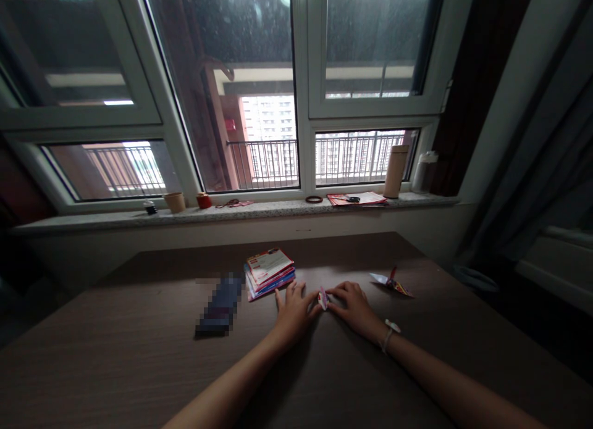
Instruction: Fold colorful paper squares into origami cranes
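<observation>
Paper [323, 298] between both hands [295, 312] [354, 305]

This is looking like a room in a high-rise home; broad white-framed windows [304, 108] are facing a railing [262, 165], with tower blocks [269, 123] standing beyond; a speckled stone sill [273, 212] is carrying household odds and ends, among them a tan flask [396, 171] and a pale-lidded bottle [425, 173]; a grey curtain [532, 139] is hanging at the right; a plain brown worktop [115, 330] is occupying the space before the windows.
</observation>
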A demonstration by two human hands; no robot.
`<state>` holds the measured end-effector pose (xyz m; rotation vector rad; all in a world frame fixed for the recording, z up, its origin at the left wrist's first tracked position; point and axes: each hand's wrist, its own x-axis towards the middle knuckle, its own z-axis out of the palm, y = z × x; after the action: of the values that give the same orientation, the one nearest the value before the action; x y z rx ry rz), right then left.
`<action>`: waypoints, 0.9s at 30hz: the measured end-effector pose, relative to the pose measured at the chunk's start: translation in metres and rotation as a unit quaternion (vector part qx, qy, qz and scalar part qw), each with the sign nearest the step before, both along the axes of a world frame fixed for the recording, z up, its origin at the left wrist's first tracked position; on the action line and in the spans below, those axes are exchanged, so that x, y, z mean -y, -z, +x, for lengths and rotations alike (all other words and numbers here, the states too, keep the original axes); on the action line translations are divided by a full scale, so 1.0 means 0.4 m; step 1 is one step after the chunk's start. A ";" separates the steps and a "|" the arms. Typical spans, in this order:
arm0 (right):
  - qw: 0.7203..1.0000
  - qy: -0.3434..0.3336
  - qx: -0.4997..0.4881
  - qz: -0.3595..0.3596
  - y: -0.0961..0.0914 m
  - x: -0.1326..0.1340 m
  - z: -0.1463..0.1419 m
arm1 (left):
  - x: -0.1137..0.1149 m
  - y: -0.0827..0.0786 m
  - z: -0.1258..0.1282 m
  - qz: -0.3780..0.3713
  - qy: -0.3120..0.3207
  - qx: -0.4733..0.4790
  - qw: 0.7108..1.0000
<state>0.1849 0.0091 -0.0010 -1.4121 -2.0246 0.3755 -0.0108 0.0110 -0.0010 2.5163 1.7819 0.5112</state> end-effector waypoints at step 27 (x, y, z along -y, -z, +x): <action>0.998 -0.018 -0.053 -0.012 0.002 -0.002 -0.011 | 0.003 -0.028 -0.004 -0.020 0.016 0.079 0.997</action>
<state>0.1803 0.0100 -0.0019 -1.3424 -1.9677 0.4813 -0.0126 0.0098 0.0101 2.3990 1.6769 0.6463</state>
